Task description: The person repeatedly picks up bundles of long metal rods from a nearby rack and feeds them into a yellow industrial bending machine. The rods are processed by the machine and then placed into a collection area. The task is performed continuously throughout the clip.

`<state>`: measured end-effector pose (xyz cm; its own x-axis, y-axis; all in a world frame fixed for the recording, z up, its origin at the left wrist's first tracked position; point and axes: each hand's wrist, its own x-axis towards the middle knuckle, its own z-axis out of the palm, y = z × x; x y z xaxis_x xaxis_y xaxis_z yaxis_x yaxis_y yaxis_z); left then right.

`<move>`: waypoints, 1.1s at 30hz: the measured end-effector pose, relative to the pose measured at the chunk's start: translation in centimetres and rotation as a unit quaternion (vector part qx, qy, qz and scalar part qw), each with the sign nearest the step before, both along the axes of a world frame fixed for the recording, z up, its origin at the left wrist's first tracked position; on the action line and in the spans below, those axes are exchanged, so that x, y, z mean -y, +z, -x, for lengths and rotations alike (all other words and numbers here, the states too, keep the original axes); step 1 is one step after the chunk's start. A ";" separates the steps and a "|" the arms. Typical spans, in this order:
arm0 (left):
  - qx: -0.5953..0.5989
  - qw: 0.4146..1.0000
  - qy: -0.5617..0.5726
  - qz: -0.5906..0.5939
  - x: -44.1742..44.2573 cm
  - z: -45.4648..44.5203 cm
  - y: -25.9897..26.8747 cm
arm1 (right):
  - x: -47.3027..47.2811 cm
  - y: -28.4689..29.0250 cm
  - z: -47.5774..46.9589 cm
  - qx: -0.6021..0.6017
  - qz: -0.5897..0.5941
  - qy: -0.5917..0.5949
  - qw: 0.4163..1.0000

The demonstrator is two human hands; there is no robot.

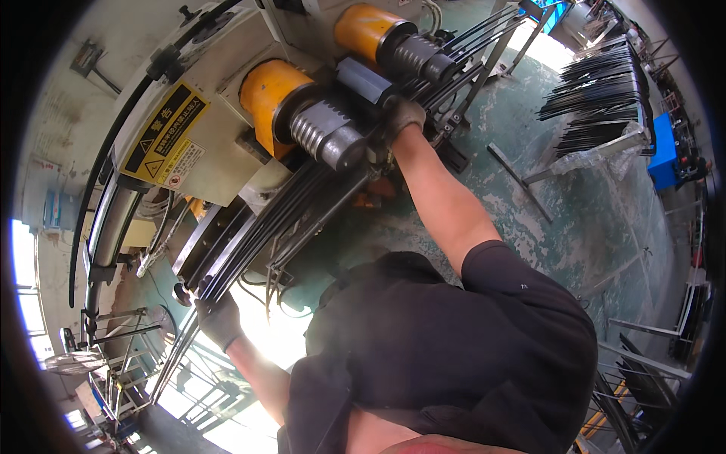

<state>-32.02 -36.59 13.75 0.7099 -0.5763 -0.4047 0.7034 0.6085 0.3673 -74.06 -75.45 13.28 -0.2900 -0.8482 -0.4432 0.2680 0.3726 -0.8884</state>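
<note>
My left hand [218,319], in a dark glove, is closed around a bundle of long, thin dark metal rods [244,249]. The bundle runs diagonally beneath the machine's tooling and past my hand to the lower left. My right hand [406,118], in a greyish glove, reaches to the tooling beside a grey angular block [364,80]. Its fingers are partly hidden, so what they grip is unclear. Left of that hand is a ribbed steel cylinder [326,130] on an orange housing [275,99]. A second ribbed cylinder [422,57] with an orange housing [368,31] sits farther up.
A yellow warning label [164,136] is on the machine body [227,187]. At the upper right, a rack [618,139] bears many dark rods [595,91] near a blue box [665,150]. A metal bar [519,181] extends over the worn green floor [527,238].
</note>
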 end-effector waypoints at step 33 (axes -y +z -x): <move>0.086 0.985 -0.104 -0.106 9.4 8.2 -2.7 | 1.6 -7.7 2.2 -0.094 0.195 0.052 0.975</move>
<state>-40.19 -45.99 11.01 0.6543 -0.6316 -0.4160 0.7207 0.3541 0.5960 -76.27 -77.04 5.56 -0.2393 -0.9706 -0.0277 0.0659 0.0123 -0.9978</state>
